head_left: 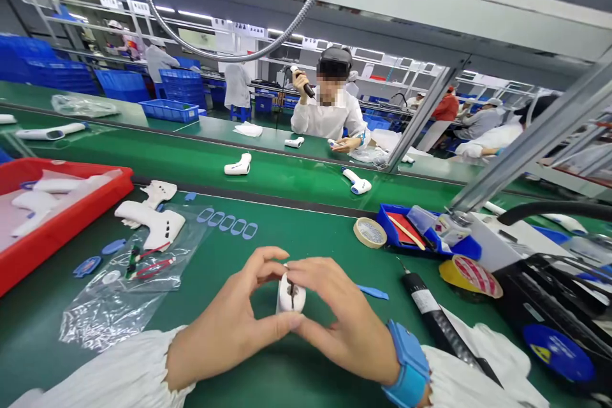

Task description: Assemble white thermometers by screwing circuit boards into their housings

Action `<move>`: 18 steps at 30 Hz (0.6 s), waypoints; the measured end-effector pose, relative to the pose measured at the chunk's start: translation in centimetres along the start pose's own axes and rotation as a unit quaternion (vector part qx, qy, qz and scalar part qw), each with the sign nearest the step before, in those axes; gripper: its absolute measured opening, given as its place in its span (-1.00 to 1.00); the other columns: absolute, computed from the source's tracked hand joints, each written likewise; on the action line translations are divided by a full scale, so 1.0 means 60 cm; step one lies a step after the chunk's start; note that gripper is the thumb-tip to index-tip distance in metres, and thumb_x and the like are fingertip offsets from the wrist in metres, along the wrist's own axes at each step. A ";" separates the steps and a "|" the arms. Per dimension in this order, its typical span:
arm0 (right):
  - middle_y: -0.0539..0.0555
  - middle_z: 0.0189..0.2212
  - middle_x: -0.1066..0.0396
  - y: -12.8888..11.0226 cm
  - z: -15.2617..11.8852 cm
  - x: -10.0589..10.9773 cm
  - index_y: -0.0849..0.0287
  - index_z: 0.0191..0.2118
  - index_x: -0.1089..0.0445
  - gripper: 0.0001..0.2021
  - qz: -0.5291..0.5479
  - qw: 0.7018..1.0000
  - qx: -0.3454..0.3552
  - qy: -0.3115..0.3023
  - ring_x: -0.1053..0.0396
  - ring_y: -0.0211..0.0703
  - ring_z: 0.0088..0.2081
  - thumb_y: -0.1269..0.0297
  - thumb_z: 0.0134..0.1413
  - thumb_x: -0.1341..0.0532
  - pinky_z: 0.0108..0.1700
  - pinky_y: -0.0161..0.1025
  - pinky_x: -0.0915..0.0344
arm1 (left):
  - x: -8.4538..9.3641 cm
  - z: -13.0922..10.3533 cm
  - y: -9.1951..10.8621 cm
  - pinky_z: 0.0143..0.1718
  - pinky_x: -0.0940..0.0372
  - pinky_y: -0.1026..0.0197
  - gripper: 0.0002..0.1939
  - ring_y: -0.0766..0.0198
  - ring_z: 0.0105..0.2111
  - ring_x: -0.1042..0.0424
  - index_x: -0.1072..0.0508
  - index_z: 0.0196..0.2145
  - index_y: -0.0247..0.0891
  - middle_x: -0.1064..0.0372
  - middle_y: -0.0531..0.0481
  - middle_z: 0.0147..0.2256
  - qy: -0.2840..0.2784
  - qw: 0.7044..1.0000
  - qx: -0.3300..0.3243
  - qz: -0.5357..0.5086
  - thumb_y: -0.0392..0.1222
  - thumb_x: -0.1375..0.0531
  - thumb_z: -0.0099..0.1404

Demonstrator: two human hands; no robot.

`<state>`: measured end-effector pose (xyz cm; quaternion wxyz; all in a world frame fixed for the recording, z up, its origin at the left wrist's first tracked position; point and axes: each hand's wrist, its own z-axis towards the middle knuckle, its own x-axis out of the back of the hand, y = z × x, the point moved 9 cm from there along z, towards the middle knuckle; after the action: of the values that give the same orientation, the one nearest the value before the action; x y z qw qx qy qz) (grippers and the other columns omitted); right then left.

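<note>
Between my two hands is a white gun-shaped plastic housing (297, 299), seen end-on, with a dark gap running down its middle. My left hand (229, 315) grips its left side, thumb at the near end and fingers round the far side. Curled over its top and right is my right hand (347, 315), its thumb tip meeting the left thumb. To the left, another white housing (155, 222) lies beside a clear plastic bag (119, 312), with red wires (153, 268) on the bag. A blue plastic strip (373, 292) lies just beyond my right hand.
A red tray (62, 245) of white housings stands left. Several blue oval rings (227, 222) lie ahead. At right are a tape roll (370, 233), a blue bin (459, 247) and a black electric screwdriver (433, 312). A green conveyor belt (296, 172) carries housings; a co-worker (329, 115) sits beyond.
</note>
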<state>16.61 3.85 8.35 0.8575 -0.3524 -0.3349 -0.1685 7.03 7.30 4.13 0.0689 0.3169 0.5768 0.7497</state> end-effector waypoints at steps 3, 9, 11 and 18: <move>0.13 -0.08 -0.40 -0.009 -0.006 -0.001 0.10 -0.08 -0.24 -0.70 0.002 0.999 0.034 -0.007 -0.34 -0.17 -0.06 0.37 0.03 -0.21 -0.06 -0.21 -0.29 | 0.004 -0.015 0.009 -0.59 -0.34 0.42 -0.43 0.22 -0.19 -0.44 0.00 0.06 0.00 -0.32 -0.04 -0.03 -0.021 0.994 -0.027 0.105 -0.05 -0.20 0.17; 0.09 -0.27 -0.48 -0.044 -0.003 0.000 0.13 -0.20 -0.28 -0.81 -0.058 0.991 0.111 -0.041 -0.39 -0.21 -0.31 0.30 0.03 -0.22 -0.27 -0.28 -0.34 | -0.002 -0.042 0.057 -0.18 -0.33 0.27 -0.55 0.22 -0.22 -0.45 -0.14 -0.03 -0.11 -0.42 -0.01 -0.17 -0.022 0.946 -0.210 0.245 -0.08 -0.20 0.17; 0.08 -0.33 -0.49 -0.055 0.000 -0.006 0.13 -0.25 -0.29 -0.88 -0.083 0.985 0.130 -0.075 -0.38 -0.22 -0.38 0.27 0.07 -0.19 -0.36 -0.28 -0.33 | -0.018 -0.046 0.062 -0.25 -0.32 0.28 -0.69 0.25 -0.32 -0.45 -0.21 -0.13 -0.15 -0.44 0.02 -0.28 -0.072 0.939 -0.236 0.241 -0.09 -0.18 0.19; 0.06 -0.45 -0.46 -0.054 -0.001 -0.008 0.12 -0.31 -0.27 -0.92 -0.103 0.982 0.118 -0.104 -0.34 -0.21 -0.48 0.24 0.14 -0.12 -0.46 -0.27 -0.28 | -0.033 -0.040 0.063 -0.36 -0.31 0.28 -0.86 0.25 -0.43 -0.42 -0.34 -0.23 -0.11 -0.40 0.01 -0.41 -0.097 0.935 -0.277 0.197 -0.10 -0.09 0.26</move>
<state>14.57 1.57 9.58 0.8316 -0.2276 -0.4743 -0.1779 8.25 3.14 6.42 0.0605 0.4639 0.2627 0.8439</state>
